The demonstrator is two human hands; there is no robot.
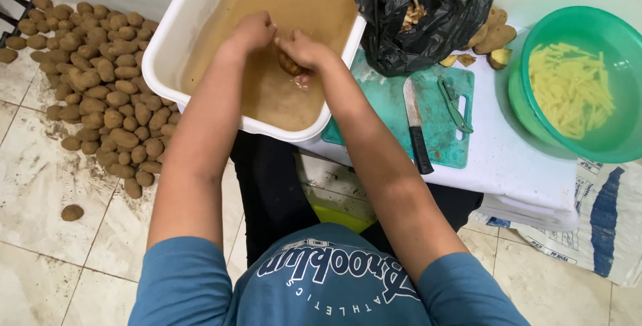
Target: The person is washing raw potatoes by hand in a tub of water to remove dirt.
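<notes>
Both my hands reach into a white rectangular tub (pixel 167 52) of muddy brown water. My right hand (pixel 304 50) grips a brown potato (pixel 291 66) at the water's surface. My left hand (pixel 253 30) is right beside it with curled fingers, touching the potato or the right hand; its fingertips are partly hidden. The tub stands at the left end of a low white table (pixel 515 159).
A big heap of unwashed potatoes (pixel 100 78) lies on the tiled floor at left. On the table are a teal cutting board (pixel 438 109) with a black-handled knife (pixel 416 124) and a green peeler (pixel 455 105), a black peel bag (pixel 428 12), and a green basin (pixel 602 142) of cut potato sticks.
</notes>
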